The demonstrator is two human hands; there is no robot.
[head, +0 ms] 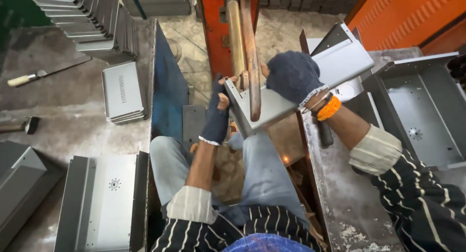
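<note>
We hold a bent grey sheet-metal panel [310, 82] w/ both gloved hands; its long axis runs diagonally, low end near-left, high end far-right, folded lip facing up; it sits under the copper welder arms [245, 53], lower arm's tip touching it approx. mid-panel; right hand [293, 77] is closed over the top edge, left hand [217, 113] grips the lower-left corner, fingers curled; right of us an open metal tray [427, 121] lies face up; on the left bench, a stack of vented plates [123, 92]; a hammer [22, 126] further left.
</note>
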